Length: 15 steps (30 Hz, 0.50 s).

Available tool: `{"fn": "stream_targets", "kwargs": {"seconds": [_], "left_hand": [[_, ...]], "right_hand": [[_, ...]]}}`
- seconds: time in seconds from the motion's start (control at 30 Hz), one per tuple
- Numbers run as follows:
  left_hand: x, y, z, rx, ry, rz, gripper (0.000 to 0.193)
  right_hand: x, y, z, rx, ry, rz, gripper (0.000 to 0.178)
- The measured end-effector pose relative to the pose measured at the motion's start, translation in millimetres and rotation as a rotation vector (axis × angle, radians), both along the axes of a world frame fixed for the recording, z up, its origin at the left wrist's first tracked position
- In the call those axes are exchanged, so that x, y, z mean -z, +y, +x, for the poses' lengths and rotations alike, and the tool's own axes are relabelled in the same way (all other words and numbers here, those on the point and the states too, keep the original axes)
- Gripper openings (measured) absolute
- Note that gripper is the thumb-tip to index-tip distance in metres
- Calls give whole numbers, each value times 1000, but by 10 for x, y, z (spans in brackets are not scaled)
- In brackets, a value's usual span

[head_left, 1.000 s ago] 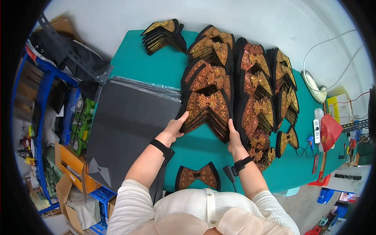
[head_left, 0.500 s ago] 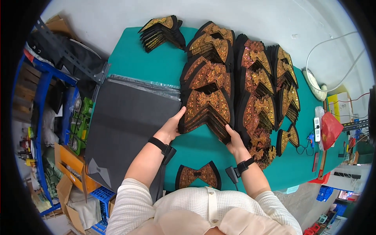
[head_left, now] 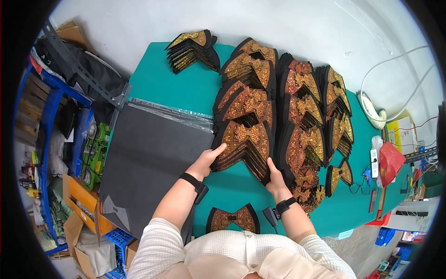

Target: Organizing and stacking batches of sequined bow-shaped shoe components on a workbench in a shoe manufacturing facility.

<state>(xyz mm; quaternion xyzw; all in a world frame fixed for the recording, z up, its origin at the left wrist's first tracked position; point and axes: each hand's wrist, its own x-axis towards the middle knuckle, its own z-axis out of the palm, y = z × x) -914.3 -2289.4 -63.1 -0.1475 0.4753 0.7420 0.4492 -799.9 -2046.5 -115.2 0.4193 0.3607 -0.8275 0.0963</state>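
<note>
My left hand (head_left: 207, 159) and my right hand (head_left: 275, 176) grip the two near corners of a stack of black bow-shaped pieces with gold and orange embroidery (head_left: 245, 143). The stack lies on a green table (head_left: 186, 86), in front of more overlapping stacks (head_left: 246, 69) that run away from me. To the right lie rows of redder embroidered pieces (head_left: 302, 116). A single bow-shaped piece (head_left: 233, 218) rests on the table close to my body, between my forearms.
A dark grey sheet under clear plastic (head_left: 148, 153) covers the table's left part. A separate stack of pieces (head_left: 193, 49) sits at the far edge. A red bag (head_left: 389, 162), a white power strip (head_left: 374, 162) and cables lie right. Blue shelving (head_left: 51, 139) and boxes stand left.
The nearest stack has slid a little farther from me on the table, with both hands still on its corners. The view has tilted slightly.
</note>
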Motion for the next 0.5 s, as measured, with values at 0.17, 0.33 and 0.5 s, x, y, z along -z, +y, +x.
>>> {"fn": "stream_targets", "kwargs": {"seconds": [0.17, 0.33, 0.5], "left_hand": [[-8, -66, 91, -32, 69, -81, 45], [-426, -110, 315, -45, -14, -154, 47], [-573, -539, 357, -68, 11, -69, 48]], "right_hand": [[-183, -176, 72, -47, 12, -41, 50], [-579, -332, 372, 27, 56, -113, 40], [-964, -710, 461, 10, 58, -42, 43]]}}
